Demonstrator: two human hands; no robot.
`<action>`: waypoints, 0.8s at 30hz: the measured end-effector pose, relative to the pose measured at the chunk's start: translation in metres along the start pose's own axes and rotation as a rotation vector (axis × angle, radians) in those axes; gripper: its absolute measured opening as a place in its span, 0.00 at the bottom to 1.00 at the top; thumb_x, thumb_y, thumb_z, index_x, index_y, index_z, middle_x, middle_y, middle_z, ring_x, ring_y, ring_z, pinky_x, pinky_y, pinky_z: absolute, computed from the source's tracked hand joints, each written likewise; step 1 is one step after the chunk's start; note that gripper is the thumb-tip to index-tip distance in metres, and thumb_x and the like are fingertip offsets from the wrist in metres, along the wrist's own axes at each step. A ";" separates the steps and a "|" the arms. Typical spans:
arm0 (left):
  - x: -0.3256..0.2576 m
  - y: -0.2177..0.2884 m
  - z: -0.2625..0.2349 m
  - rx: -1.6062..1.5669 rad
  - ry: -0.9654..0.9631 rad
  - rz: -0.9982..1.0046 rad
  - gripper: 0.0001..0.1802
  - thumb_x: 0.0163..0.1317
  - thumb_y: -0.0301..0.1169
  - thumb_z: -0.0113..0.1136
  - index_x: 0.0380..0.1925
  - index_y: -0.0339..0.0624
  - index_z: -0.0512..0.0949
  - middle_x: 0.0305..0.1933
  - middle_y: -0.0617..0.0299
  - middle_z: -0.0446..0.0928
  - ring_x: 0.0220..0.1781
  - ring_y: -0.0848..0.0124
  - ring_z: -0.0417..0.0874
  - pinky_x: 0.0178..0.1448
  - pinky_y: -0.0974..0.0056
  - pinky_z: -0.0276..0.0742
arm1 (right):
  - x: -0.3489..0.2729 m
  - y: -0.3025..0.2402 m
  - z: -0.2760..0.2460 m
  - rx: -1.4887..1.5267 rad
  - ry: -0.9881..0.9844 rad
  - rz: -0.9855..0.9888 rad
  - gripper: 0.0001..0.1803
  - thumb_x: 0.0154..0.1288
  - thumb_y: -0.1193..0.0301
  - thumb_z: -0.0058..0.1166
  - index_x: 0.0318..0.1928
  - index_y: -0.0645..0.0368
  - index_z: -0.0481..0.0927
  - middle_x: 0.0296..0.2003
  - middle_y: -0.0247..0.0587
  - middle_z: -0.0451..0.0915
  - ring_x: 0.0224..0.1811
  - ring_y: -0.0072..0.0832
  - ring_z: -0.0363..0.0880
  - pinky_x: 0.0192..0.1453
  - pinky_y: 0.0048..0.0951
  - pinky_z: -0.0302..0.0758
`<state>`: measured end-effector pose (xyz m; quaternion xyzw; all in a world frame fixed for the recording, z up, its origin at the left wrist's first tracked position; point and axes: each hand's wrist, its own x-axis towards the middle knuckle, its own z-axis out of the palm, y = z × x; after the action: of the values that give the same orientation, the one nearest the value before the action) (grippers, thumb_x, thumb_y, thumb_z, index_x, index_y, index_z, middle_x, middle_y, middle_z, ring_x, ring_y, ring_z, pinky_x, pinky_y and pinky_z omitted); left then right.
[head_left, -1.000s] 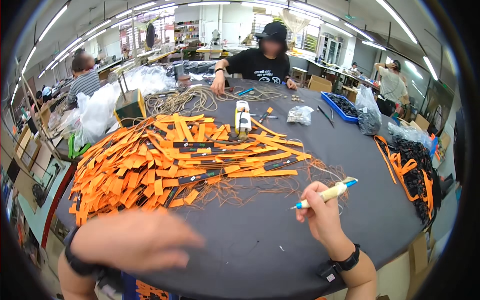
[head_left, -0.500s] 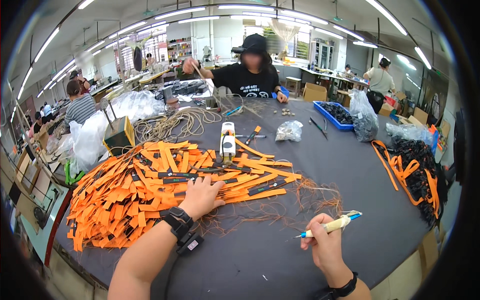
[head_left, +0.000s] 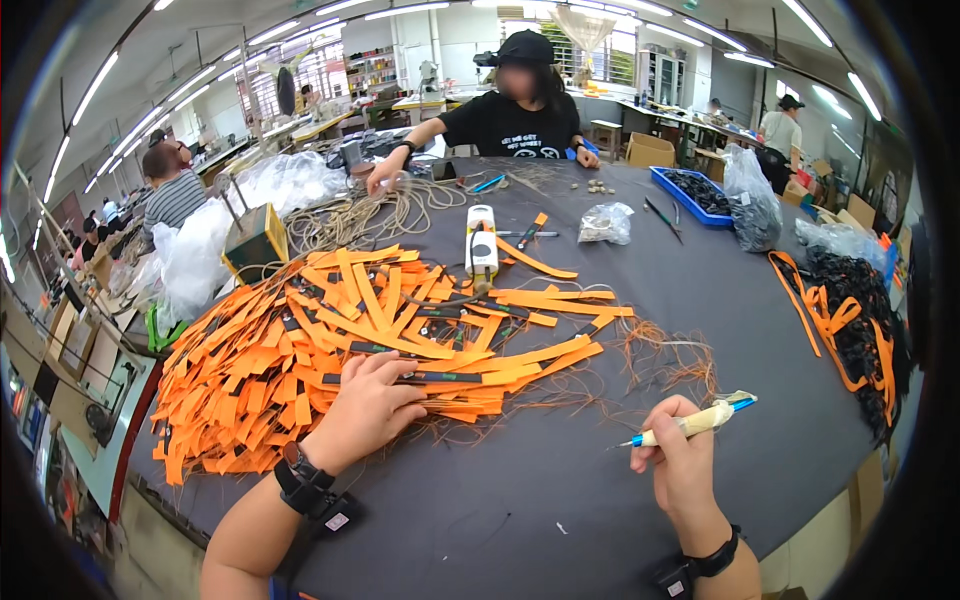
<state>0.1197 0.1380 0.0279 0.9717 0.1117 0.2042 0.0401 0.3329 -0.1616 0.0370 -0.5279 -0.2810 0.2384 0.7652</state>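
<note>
Plainly, in the head view, the left hand (head_left: 368, 410) lies on the orange straps (head_left: 250, 365), heaped toward the counter's (head_left: 590, 480) left edge; its fingers curve loosely, and whether its grip pinches a strap I cannot tell. Toward the counter's near right corner, the right hand (head_left: 682, 465) is closed around a pen-shaped tool (head_left: 702, 420). The straps look light, soft and apt to slide, best lifted by one free end, clear of loose threads (head_left: 648, 345). The stiff tool's thin tip seems delicate; its wrapped barrel suits holding.

Ceiling tubes (head_left: 408, 11) shine brightly, bending toward the dark fisheye rim.
</note>
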 end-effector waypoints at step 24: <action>-0.016 0.017 -0.043 0.178 -0.033 -0.070 0.14 0.62 0.28 0.60 0.48 0.41 0.80 0.33 0.55 0.78 0.34 0.57 0.82 0.35 0.58 0.77 | -0.003 0.004 -0.001 0.002 0.030 -0.068 0.11 0.72 0.66 0.54 0.35 0.59 0.73 0.22 0.35 0.75 0.20 0.21 0.76 0.23 0.22 0.72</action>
<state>0.0916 0.1192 0.0636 0.9701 0.1627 0.1762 -0.0375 0.3313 -0.1624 0.0327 -0.5208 -0.2870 0.2045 0.7775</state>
